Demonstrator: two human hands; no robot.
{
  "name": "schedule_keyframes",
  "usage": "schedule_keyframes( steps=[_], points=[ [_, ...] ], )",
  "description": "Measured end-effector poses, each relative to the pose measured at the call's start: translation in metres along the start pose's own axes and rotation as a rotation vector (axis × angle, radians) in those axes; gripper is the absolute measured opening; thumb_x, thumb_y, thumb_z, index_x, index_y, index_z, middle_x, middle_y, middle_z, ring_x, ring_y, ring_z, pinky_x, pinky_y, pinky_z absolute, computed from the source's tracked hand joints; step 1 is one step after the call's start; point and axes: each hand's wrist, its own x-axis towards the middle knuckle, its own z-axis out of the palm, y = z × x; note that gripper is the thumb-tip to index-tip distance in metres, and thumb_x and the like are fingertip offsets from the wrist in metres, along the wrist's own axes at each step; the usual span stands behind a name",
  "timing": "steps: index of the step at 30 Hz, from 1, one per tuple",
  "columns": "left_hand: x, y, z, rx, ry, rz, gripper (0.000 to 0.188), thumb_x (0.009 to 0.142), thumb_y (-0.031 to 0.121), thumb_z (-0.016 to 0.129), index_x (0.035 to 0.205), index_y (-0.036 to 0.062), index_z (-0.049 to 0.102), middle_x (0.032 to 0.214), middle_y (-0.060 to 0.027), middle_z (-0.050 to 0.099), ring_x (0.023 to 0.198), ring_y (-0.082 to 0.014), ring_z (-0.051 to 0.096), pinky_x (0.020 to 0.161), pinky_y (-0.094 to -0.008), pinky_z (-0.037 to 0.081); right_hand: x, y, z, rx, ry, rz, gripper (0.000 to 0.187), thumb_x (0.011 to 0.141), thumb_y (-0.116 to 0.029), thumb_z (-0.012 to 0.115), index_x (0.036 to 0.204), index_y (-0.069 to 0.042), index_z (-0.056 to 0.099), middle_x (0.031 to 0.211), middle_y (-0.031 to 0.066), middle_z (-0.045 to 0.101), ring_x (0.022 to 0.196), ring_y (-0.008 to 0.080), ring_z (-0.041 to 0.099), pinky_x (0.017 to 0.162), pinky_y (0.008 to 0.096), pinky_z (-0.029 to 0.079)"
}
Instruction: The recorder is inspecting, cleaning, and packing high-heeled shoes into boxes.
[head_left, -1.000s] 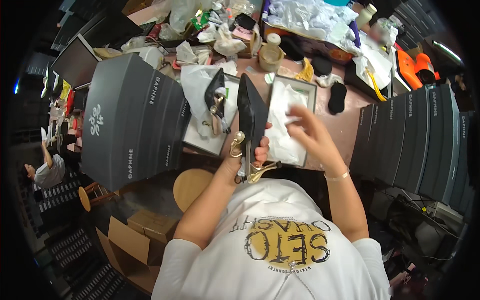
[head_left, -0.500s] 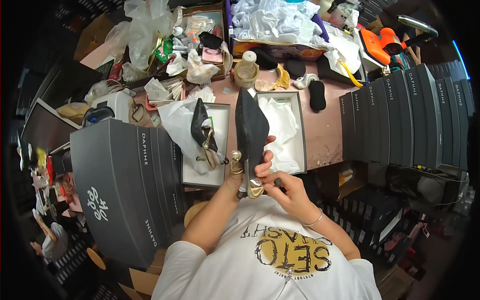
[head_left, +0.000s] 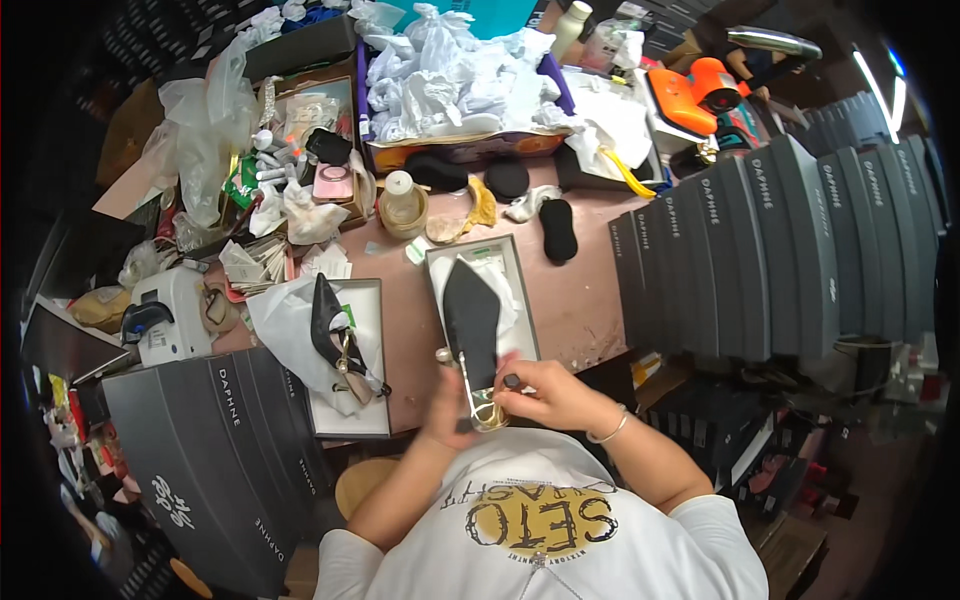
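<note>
A black pointed-toe shoe point(head_left: 472, 312) with a gold-coloured heel end is in front of me, toe pointing away. My left hand point(head_left: 445, 408) is closed around its heel part; the hand is smeared by motion and its fingers are partly hidden. At the heel's right side, my right hand point(head_left: 538, 394) is closed with a small dark stick-like thing point(head_left: 513, 381) between its fingers. Beneath and beyond the shoe lies an open grey box point(head_left: 519, 268) with white paper. A second black pointed shoe point(head_left: 326, 312) rests on paper in another open box point(head_left: 375, 416) to the left.
Grey shoe boxes point(head_left: 735, 265) stand in a row at right, others point(head_left: 190, 450) at near left. Farther back are a bin of crumpled white paper point(head_left: 450, 85), a jar point(head_left: 402, 207), black pads point(head_left: 559, 230) and an orange tool point(head_left: 690, 97). A white device point(head_left: 172, 315) stands left.
The shoe has come down lower and tilted in my hands. My left hand has shifted along its heel. The view has swung, so the table's things appear farther left and lower.
</note>
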Motion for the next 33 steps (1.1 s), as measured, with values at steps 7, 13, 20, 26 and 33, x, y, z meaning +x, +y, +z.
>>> schedule_keyframes(
  steps=[7, 13, 20, 26, 33],
  points=[
    [0.07, 0.007, 0.025, 0.066, 0.356, -0.025, 0.038, 0.095, 0.035, 0.053, 0.104, -0.0016, 0.056, 0.088, -0.0114, 0.063, 0.088, -0.0246, 0.064, 0.078, -0.0334, 0.052, 0.092, 0.124, -0.154, -0.401, 0.57, 0.143, 0.039, 0.082, -0.024, 0.071, 0.108, 0.0, 0.054, 0.102, 0.0153, 0.057, 0.092, 0.0272, 0.058, 0.079, 0.0369, 0.047],
    [0.055, -0.008, 0.055, 0.186, 0.496, 0.047, 0.06, 0.091, 0.063, 0.042, 0.106, 0.0064, 0.055, 0.082, -0.0089, 0.058, 0.077, -0.0225, 0.062, 0.061, -0.0291, 0.05, 0.12, 0.266, -0.137, -0.523, 0.829, 0.05, 0.048, 0.078, -0.019, 0.069, 0.116, 0.001, 0.047, 0.116, 0.0242, 0.048, 0.109, 0.0396, 0.046, 0.093, 0.0452, 0.039],
    [0.026, 0.009, 0.039, 0.302, 0.525, 0.373, 0.057, 0.092, 0.06, 0.044, 0.1, 0.005, 0.056, 0.089, -0.0064, 0.063, 0.071, -0.0212, 0.064, 0.059, -0.0292, 0.053, -0.001, 0.077, -0.052, 0.11, 0.731, -0.168, 0.059, 0.084, -0.012, 0.05, 0.14, 0.0, 0.033, 0.123, 0.013, 0.047, 0.115, 0.0206, 0.046, 0.102, 0.0341, 0.034],
    [-0.001, -0.005, 0.049, 0.208, 0.414, 0.32, 0.055, 0.09, 0.06, 0.048, 0.097, 0.0064, 0.057, 0.081, -0.008, 0.062, 0.072, -0.0164, 0.06, 0.067, -0.029, 0.049, -0.016, -0.016, 0.053, -0.597, 0.501, -0.471, 0.041, 0.069, -0.004, 0.066, 0.11, -0.003, 0.063, 0.088, 0.0069, 0.056, 0.077, 0.0237, 0.058, 0.068, 0.0351, 0.048],
    [-0.008, 0.04, 0.041, 0.214, 0.328, 0.491, 0.055, 0.092, 0.057, 0.047, 0.096, 0.0025, 0.055, 0.073, -0.0074, 0.057, 0.067, -0.0165, 0.056, 0.062, -0.0285, 0.048, -0.069, 0.018, 0.059, -0.398, 0.569, -0.257, 0.049, 0.072, 0.004, 0.06, 0.119, -0.006, 0.062, 0.089, 0.0103, 0.058, 0.074, 0.0254, 0.059, 0.066, 0.0332, 0.051]
  ],
)
